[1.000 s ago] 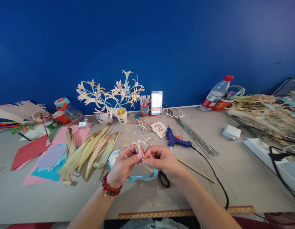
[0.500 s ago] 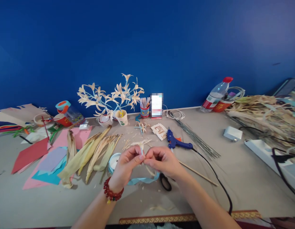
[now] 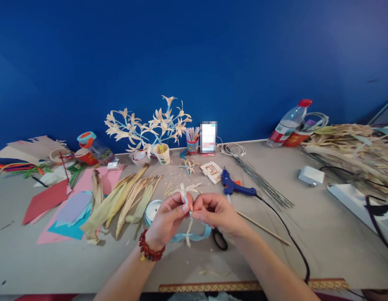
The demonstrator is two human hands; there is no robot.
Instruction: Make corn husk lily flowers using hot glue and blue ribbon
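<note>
A pale corn husk flower (image 3: 189, 189) stands up between my hands, petals on top, with a husk strip hanging beneath. My left hand (image 3: 168, 215), a red bead bracelet at its wrist, pinches the flower by its base. Close against it, the closed fingers of my right hand (image 3: 217, 213) pinch the light blue ribbon (image 3: 196, 237) at the base. That ribbon loops below my hands. Its white spool (image 3: 152, 211) lies partly behind my left hand. Beneath my right hand, the black handle of scissors (image 3: 220, 239) shows; the blades are hidden.
A blue glue gun (image 3: 237, 186) with a black cord lies right of my hands, near wires (image 3: 264, 182) and a thin stick (image 3: 264, 228). Corn husks (image 3: 125, 200) and coloured paper (image 3: 45, 200) lie left. Behind stand finished husk flowers (image 3: 159, 121) in a cup and a phone (image 3: 208, 138).
The view has shifted slightly left, so things appear a little further right. The flower now stands more upright, and its hanging husk strip shows below my fingers. Both hands keep their pinch.
</note>
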